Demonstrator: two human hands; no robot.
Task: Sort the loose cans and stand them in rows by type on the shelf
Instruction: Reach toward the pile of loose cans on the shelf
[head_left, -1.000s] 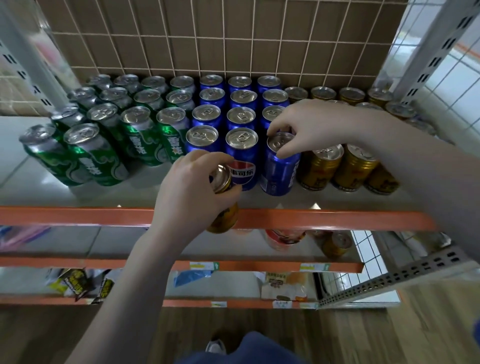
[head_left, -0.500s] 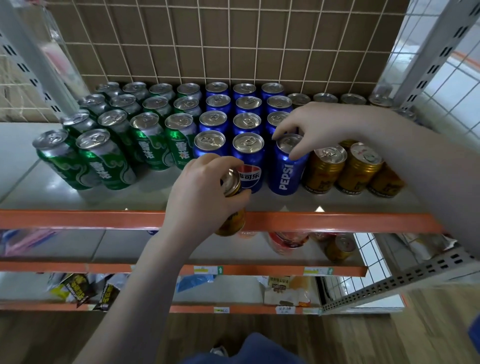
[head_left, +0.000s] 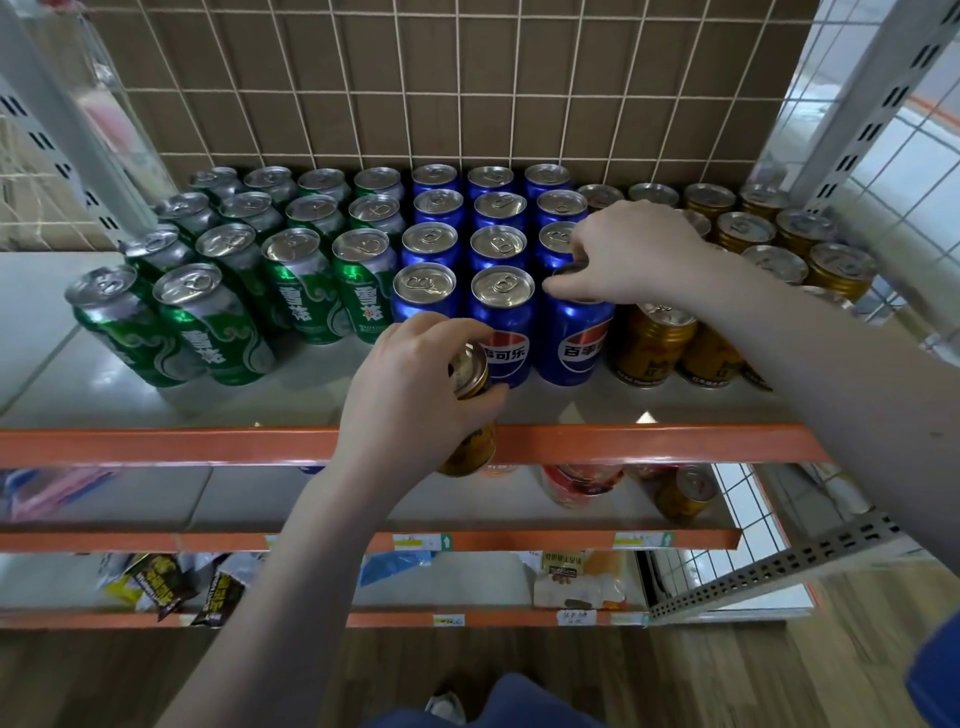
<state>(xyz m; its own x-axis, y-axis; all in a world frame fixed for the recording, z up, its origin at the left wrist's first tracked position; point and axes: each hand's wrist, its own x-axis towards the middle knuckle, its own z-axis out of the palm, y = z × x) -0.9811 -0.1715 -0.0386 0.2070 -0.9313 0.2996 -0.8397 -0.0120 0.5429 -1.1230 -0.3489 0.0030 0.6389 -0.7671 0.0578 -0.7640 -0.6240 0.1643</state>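
Note:
On the top shelf (head_left: 156, 405) stand rows of green cans (head_left: 213, 322) at the left, blue Pepsi cans (head_left: 501, 322) in the middle and gold cans (head_left: 652, 348) at the right. My right hand (head_left: 628, 254) grips the rim of the front right blue can (head_left: 574, 343), which stands upright with its logo facing me. My left hand (head_left: 415, 384) holds a small gold can (head_left: 470, 415) in front of the shelf's orange edge, tilted a little.
A wire grid backs the shelf and a wire side panel (head_left: 904, 171) closes the right end. The lower shelf holds a gold can (head_left: 683, 491) and a red can (head_left: 582, 480). Snack packets (head_left: 171, 587) lie on the bottom shelf.
My right hand has turned the front right blue can, so a different side of its label now faces me. My left hand with the gold can has stayed about in place.

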